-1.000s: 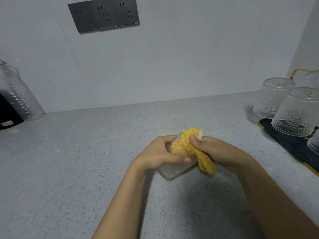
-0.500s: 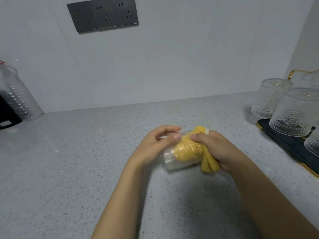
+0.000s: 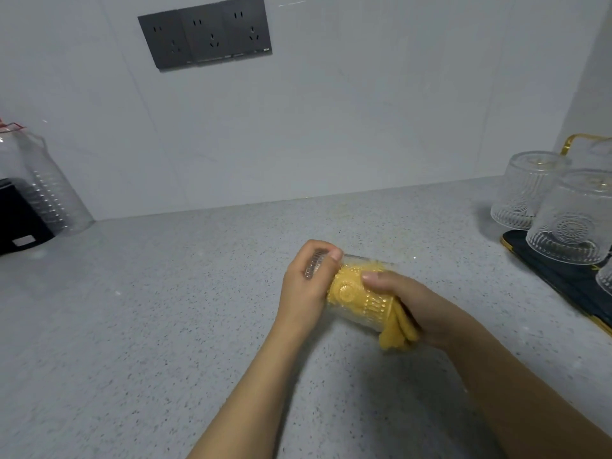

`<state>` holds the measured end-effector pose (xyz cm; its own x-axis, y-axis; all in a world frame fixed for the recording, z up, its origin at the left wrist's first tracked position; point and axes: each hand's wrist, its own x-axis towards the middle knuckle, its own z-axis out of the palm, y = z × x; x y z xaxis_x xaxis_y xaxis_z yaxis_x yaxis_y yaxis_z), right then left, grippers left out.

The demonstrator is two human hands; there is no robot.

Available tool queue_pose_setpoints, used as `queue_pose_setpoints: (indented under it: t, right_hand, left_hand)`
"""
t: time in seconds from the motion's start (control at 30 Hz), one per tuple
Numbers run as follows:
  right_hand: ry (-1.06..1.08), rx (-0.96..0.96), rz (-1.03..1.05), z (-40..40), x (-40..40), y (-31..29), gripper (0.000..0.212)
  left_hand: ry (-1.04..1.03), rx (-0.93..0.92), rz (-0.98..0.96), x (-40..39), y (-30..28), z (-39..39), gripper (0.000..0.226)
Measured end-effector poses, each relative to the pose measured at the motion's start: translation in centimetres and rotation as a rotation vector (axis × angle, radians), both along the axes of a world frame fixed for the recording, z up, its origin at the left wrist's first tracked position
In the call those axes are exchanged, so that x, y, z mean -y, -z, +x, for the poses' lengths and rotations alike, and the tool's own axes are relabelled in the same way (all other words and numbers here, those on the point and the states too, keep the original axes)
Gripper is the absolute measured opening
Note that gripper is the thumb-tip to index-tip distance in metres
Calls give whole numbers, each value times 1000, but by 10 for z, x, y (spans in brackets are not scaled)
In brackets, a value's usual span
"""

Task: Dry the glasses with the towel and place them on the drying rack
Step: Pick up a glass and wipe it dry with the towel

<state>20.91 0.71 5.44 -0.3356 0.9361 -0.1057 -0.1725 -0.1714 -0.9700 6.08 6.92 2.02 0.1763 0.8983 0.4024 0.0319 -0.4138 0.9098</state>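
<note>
Holding the glass on its side above the worktop, I keep its base toward my left and its mouth toward my right so the towel can reach inside. My left hand wraps the base end, fingers curled over the rim of the bottom and thumb hidden beneath, which steadies the glass and lets me turn it. My right hand is at the mouth, thumb pressed on the outside wall, the other fingers out of sight; I judge they are pushing the yellow towel in. Most of the cloth shows through the patterned wall, and a bunched tail hangs out below my right palm.

From this single head view, the drying rack sits well apart on my right, a dark tray with a gold edge, and two glasses stand upside down on it, a third just showing at the frame's edge. I judge that inverted placing lets any last drops drain. This glass is not yet there; the wiping seems midway.
</note>
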Motion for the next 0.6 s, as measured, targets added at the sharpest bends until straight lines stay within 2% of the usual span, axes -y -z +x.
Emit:
queue_pose_setpoints:
  t: [0.13, 0.27, 0.33, 0.4, 0.5, 0.6]
  right_hand:
    - [-3, 172, 186, 1, 6, 7, 30]
    - [-33, 423, 393, -8, 9, 3, 25]
    - [-79, 565, 504, -11, 8, 4, 36]
    - [-58, 626, 542, -10, 5, 7, 46]
    - [7, 513, 467, 0, -2, 10, 47]
    - [24, 254, 336, 14, -4, 3, 50]
  left_hand:
    - [76, -21, -86, 0, -4, 0, 40]
    - [100, -54, -243, 0, -13, 0, 43]
    - [105, -121, -367, -1, -12, -2, 41]
    - [125, -154, -486, -2, -11, -1, 36]
    - [115, -159, -434, -2, -12, 4, 48]
    - [128, -146, -248, 0, -16, 3, 55]
